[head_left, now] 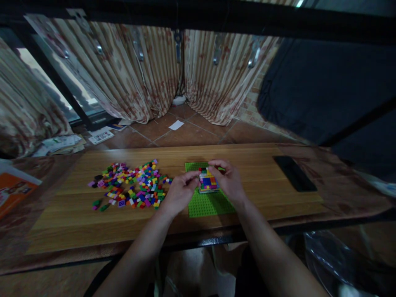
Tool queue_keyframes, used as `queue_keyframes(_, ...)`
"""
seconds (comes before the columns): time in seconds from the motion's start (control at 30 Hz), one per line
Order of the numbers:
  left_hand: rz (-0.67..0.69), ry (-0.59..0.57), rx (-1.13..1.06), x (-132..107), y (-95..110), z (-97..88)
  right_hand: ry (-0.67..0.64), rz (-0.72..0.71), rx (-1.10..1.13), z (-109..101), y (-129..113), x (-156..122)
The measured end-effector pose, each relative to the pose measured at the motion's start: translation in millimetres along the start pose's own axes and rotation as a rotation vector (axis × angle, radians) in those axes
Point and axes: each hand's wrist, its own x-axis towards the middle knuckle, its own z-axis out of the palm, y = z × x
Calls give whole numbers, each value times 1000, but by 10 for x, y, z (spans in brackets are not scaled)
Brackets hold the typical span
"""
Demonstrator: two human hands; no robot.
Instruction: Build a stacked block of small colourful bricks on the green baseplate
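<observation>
On the green studded baseplate [210, 208] stands a low, multicoloured structure of toy building bricks [208, 182]. My left hand [182, 192] is at its left side, thumb and forefinger closed against the edge. From the right, my right hand [228, 179] reaches over the structure's back right part, its fingers bent and closed at the edge there. The right fingertips partly cover the bricks, so any loose brick between them is hidden. To the left of the baseplate, many loose toy bricks [148, 181] lie spread in a pile.
Everything lies on a wooden board [102, 231] on a cloth-covered table. A black phone-like slab [294, 173] rests at the right. An orange and white package [15, 187] is at the far left. Beyond the table are striped curtains [148, 78] and a tiled floor with papers [176, 125].
</observation>
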Motion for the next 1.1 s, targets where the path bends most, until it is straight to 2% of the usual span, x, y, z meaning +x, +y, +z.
queue_keyframes(0.17, 21, -10, 25, -1, -16, -14, -2, 12, -104, 47, -39, -11)
queue_keyframes(0.5, 26, -9, 42, -7, -41, -6, 39, 132, -125, 130, -49, -23)
queue_keyframes(0.87, 78, -18, 125, -10, -97, -13, 40, 203, -50, 152, -47, 1)
queue_keyframes(1.03, 83, -20, 120, -18, -109, -58, -1, 177, 8, 125, 15, -20)
queue_keyframes(1.1, 71, 14, 130, -20, -107, -110, 30, 160, 54, 101, 8, -22)
